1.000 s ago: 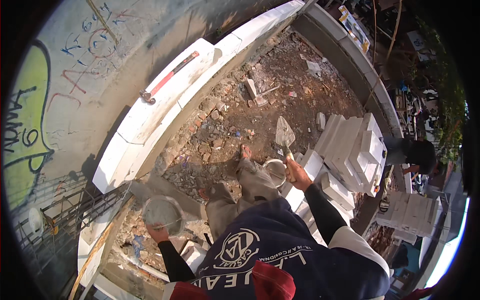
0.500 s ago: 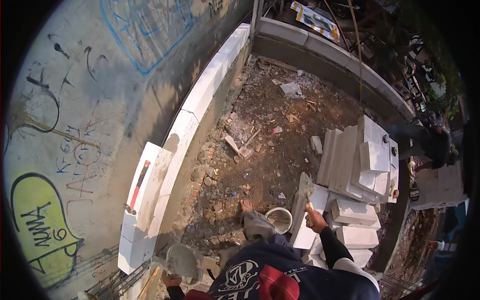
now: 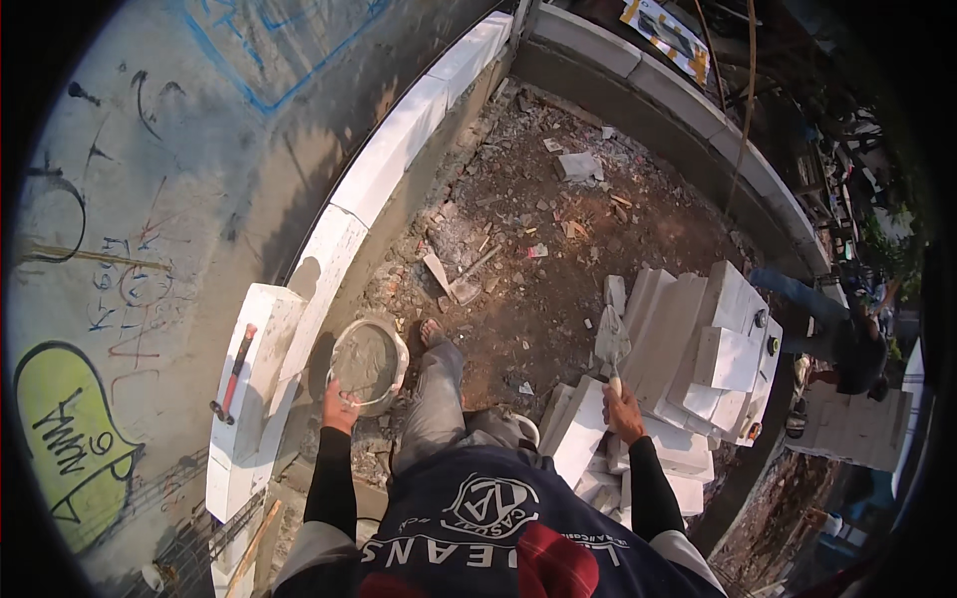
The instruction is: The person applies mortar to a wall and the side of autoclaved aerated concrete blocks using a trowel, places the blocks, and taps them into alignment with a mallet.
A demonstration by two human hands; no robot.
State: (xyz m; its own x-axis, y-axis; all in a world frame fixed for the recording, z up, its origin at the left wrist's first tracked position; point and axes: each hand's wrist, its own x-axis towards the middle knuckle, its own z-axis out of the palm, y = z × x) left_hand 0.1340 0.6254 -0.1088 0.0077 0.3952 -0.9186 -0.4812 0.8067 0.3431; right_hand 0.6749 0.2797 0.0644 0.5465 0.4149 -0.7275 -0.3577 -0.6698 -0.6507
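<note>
Bucket (image 3: 367, 362) of grey mortar hangs beside the white block wall (image 3: 261, 344), its rim gripped by the left hand (image 3: 339, 409). The right hand (image 3: 624, 411) is closed around a trowel (image 3: 610, 344) above stacked blocks (image 3: 698, 349).

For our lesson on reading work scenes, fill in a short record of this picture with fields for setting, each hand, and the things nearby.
Setting: outdoor building site, rubble-strewn ground beside a painted wall
Left hand: grips the rim of a bucket of grey mortar
Right hand: holds a trowel, blade up
Left of bucket: low course of white blocks, a red-handled hammer lying on it
Right side: stack of white blocks
Far right: another person bending over
</note>
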